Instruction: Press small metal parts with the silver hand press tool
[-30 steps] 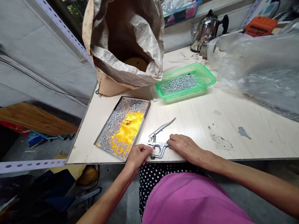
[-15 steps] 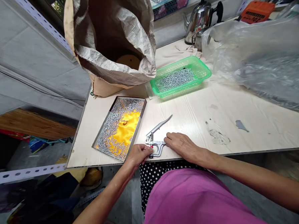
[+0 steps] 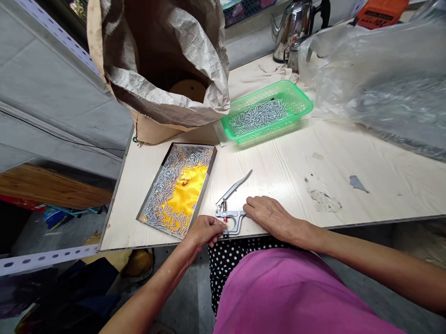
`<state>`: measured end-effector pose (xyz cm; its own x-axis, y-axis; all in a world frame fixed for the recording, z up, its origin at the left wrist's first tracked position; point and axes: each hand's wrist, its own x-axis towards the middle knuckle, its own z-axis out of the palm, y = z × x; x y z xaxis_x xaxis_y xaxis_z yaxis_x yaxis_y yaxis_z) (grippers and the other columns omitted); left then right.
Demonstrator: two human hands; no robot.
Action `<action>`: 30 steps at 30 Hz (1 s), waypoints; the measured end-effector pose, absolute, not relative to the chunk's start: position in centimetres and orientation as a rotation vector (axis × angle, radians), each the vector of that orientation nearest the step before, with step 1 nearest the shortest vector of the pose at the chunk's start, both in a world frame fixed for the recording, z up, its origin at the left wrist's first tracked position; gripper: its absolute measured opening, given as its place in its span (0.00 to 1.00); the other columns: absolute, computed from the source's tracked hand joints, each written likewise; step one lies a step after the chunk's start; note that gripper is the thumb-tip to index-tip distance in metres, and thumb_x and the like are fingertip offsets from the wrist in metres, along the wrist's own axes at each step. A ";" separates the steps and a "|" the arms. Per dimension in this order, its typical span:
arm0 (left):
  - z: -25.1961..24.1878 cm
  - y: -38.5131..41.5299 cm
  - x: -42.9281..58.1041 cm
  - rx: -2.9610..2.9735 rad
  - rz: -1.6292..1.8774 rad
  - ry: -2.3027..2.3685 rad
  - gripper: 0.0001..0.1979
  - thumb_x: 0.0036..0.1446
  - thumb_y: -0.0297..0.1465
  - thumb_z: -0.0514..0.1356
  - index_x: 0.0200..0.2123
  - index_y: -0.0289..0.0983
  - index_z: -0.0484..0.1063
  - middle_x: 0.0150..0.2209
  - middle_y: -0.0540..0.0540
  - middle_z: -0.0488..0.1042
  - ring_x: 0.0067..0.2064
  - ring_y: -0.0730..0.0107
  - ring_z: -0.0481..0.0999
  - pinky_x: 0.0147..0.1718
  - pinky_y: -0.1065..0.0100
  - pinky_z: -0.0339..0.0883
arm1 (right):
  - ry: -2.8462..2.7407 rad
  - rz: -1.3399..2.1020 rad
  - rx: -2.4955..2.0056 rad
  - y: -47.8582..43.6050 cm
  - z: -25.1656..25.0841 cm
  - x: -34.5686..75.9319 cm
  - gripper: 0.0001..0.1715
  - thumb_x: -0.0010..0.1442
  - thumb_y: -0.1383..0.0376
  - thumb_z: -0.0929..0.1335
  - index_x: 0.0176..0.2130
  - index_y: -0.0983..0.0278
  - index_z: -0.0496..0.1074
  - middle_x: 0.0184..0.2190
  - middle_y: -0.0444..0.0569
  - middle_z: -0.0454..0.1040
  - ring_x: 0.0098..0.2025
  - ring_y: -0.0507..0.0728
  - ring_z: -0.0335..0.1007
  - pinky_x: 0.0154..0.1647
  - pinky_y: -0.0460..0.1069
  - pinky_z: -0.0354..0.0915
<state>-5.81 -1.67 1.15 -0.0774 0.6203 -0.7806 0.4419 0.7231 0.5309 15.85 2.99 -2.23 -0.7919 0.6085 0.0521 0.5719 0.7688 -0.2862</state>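
A pair of grey metal snap pliers [image 3: 235,221] lies at the table's front edge, its long lever raised and a red part showing at the jaw. My right hand [image 3: 272,215] is closed around the end of its frame, palm down. At the jaw, the fingertips of my left hand [image 3: 207,229] are pinched together; whatever they hold is too small to make out. Just left of that hand stands a shallow tray [image 3: 208,191] with yellow cloth at its bottom and many small, silvery spring-like pieces [image 3: 158,198].
Behind the pliers is a green plastic basket [image 3: 305,106] with similar silvery pieces. A large open woven sack [image 3: 197,43] stands at the back left. To the right are a clear plastic bag [image 3: 382,74], a metal kettle [image 3: 298,26] and an orange box [image 3: 381,10].
My left fingertips stay at the plier jaw with only a slight shift. The right hand keeps its hold. The whole view has moved a little.
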 end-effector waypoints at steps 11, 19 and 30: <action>1.4 -1.5 -5.7 0.792 0.118 1.681 0.17 0.47 0.40 0.68 0.22 0.35 0.67 0.14 0.57 0.65 0.15 0.80 0.63 0.17 0.76 0.58 | -2.730 0.393 -0.857 4.8 -1.3 16.9 0.34 0.56 0.57 0.73 0.57 0.66 0.62 0.63 0.64 0.58 0.57 0.68 0.60 0.50 0.59 0.61; 1.5 -1.7 -5.4 0.753 0.136 1.694 0.13 0.52 0.35 0.65 0.22 0.35 0.67 0.14 0.57 0.65 0.14 0.81 0.63 0.15 0.77 0.57 | -2.955 0.297 -0.793 8.8 -1.4 16.1 0.54 0.44 0.44 0.76 0.60 0.69 0.61 0.57 0.65 0.66 0.57 0.73 0.59 0.59 0.70 0.49; 2.6 -3.3 -4.4 1.354 0.045 1.967 0.11 0.61 0.36 0.59 0.30 0.35 0.73 0.26 0.48 0.73 0.28 0.68 0.75 0.30 0.67 0.69 | -2.902 0.382 -0.767 6.5 0.2 16.7 0.30 0.58 0.61 0.70 0.57 0.67 0.62 0.44 0.57 0.72 0.44 0.62 0.63 0.45 0.55 0.58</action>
<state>-4.38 -3.35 2.61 -0.1736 0.8202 -0.5451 0.7947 0.4436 0.4144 16.72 6.51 0.23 -0.8652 0.4993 0.0468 0.4702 0.8401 -0.2704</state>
